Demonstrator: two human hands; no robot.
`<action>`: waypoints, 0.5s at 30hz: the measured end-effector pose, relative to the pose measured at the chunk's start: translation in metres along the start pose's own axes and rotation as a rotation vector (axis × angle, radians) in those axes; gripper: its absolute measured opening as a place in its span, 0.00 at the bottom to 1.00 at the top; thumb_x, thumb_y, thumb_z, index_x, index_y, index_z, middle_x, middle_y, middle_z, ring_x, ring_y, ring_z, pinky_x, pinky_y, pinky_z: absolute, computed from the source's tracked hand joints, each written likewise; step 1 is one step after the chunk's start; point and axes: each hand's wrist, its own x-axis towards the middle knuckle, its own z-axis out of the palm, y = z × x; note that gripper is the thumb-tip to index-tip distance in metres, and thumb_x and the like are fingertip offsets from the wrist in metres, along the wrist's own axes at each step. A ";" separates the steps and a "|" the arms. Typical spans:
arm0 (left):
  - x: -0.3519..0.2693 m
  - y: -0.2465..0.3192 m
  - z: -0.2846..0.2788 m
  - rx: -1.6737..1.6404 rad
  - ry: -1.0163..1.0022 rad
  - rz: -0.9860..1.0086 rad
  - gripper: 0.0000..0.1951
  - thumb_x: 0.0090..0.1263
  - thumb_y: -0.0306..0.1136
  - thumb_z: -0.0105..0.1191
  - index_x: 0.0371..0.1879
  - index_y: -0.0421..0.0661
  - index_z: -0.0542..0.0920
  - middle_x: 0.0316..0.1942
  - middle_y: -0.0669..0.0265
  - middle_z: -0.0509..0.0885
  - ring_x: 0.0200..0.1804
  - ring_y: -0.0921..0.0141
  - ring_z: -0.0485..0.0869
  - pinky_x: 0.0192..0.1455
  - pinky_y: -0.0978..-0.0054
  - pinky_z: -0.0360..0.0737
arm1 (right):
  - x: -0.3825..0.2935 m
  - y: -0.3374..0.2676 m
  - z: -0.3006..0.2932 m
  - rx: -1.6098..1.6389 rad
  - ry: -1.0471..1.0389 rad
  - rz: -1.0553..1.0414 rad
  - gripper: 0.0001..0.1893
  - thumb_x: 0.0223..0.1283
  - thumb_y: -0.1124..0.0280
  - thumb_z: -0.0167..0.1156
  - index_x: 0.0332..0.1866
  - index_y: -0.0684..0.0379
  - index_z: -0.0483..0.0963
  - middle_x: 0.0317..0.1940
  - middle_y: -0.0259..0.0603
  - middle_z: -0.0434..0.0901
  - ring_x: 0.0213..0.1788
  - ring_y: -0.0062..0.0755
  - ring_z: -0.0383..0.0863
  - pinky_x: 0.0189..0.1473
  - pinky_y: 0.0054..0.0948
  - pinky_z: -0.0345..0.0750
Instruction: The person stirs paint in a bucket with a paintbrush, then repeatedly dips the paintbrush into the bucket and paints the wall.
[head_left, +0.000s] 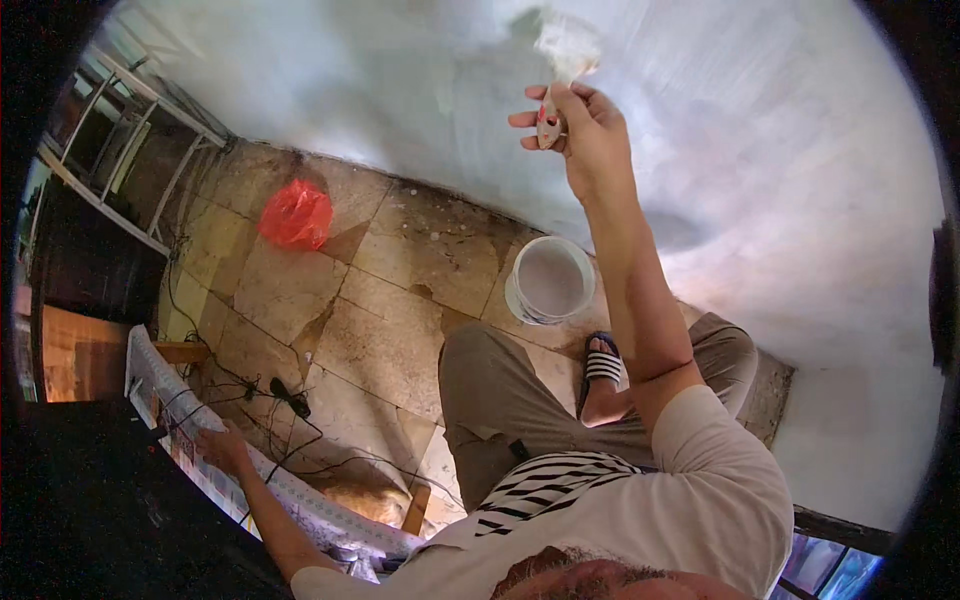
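Observation:
My right hand (600, 131) is raised at arm's length in front of the wall (420, 97). It is shut on the handle of a wide paintbrush (550, 124), whose whitish, blurred bristles (568, 46) point up at the wall and seem to touch it. Low on the left, my left hand (223, 450) rests at the edge of a table covered with a patterned cloth (292, 484); its fingers are hard to make out. Below my right forearm, a white plastic bucket (513, 300) with pale liquid inside stands on the floor close to the wall.
A crumpled red plastic bag (298, 215) lies on the worn tile floor (382, 330). Black cables (289, 397) tangle beside the table. A metal frame resembling a ladder (161, 180) stands at the far left. My sandalled foot (602, 375) is near the bucket.

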 end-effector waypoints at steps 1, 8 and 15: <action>-0.008 0.005 -0.024 0.003 -0.048 -0.019 0.33 0.66 0.53 0.47 0.60 0.37 0.65 0.59 0.49 0.67 0.60 0.53 0.67 0.57 0.53 0.70 | -0.001 -0.006 0.007 -0.012 -0.009 -0.050 0.13 0.66 0.66 0.52 0.37 0.68 0.68 0.43 0.50 0.78 0.37 0.41 0.84 0.32 0.32 0.83; 0.030 -0.032 0.077 -0.001 0.164 0.009 0.33 0.66 0.53 0.47 0.59 0.37 0.65 0.55 0.52 0.69 0.58 0.56 0.69 0.56 0.56 0.72 | -0.004 0.076 0.016 0.033 -0.078 0.283 0.11 0.62 0.72 0.51 0.41 0.71 0.69 0.39 0.51 0.78 0.39 0.45 0.84 0.36 0.32 0.83; -0.015 -0.007 -0.044 -0.107 0.088 0.048 0.32 0.65 0.54 0.48 0.56 0.37 0.67 0.52 0.52 0.70 0.55 0.57 0.71 0.54 0.58 0.74 | 0.036 0.119 -0.006 0.064 0.002 0.433 0.06 0.56 0.78 0.52 0.31 0.73 0.68 0.37 0.54 0.77 0.33 0.44 0.83 0.34 0.33 0.85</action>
